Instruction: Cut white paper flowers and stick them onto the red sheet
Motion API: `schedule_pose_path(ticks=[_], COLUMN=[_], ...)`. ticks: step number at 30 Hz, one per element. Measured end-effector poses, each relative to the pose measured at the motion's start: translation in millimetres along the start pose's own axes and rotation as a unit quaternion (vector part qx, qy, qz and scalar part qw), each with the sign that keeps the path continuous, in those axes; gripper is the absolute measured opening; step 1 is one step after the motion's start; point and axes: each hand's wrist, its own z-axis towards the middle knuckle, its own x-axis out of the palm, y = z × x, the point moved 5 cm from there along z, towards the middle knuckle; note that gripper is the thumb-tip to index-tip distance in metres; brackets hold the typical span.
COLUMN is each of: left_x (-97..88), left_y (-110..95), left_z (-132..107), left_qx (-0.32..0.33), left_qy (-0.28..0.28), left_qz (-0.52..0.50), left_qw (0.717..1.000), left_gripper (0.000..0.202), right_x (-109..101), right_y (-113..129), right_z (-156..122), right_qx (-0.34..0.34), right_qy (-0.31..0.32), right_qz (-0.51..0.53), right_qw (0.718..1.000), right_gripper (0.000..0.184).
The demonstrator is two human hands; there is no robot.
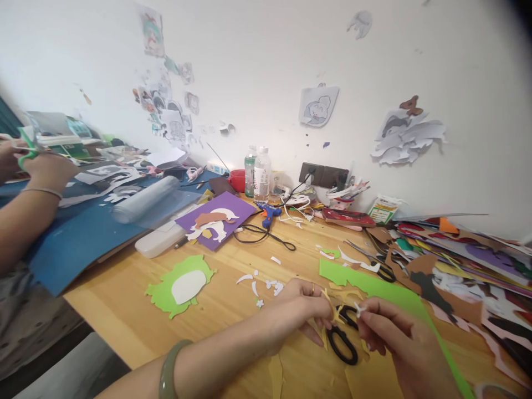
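Observation:
My left hand (305, 307), with a ring and a green bangle at the wrist, is curled over small yellow paper scraps (338, 313) on the wooden table (233, 310), fingertips pinching at them. My right hand (388, 332) pinches a tiny white paper piece (358, 310) between thumb and forefinger. Black-handled scissors (344, 341) lie on the table between and just under both hands. A bright green sheet (374, 285) stretches from behind my hands to the right.
A green cut-out with a white oval (180, 285) lies left of my hands. Farther back sit a purple card with cut shapes (216, 219), a blue glue gun (269, 213), bottles (257, 174) and coloured sheets (465, 260). Another person's hands (37, 166) work at the left.

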Motion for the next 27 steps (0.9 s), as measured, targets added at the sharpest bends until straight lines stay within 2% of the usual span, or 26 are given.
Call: schedule_pose_path(ticks=[9,15,20,27], left_x=[0.0,-2.4,-1.4,0.0], left_y=[-4,-8,-10,-7], left_z=[-1,-2,-2,-2], left_qx=[0.02,0.055,0.067,0.059], left_qy=[-0.007,-0.038,-0.022,-0.013], left_qz=[-0.008,-0.037,-0.068,-0.088], left_qw=[1.0,0.997,0.995,0.994], left_gripper=[0.006,0.007,0.006,0.007], right_x=[-8,-7,0,2], right_y=[0,1,6,7], right_z=[5,5,1,-1], right_qx=[-0.005,-0.002,0.011,0.015], right_qy=[-0.016,0.005,0.037,0.044], right_qz=[-0.004,0.053,0.095,0.114], right_qw=[1.0,0.999,0.995,0.992], right_gripper=[0.024,0.021,0.026,0.026])
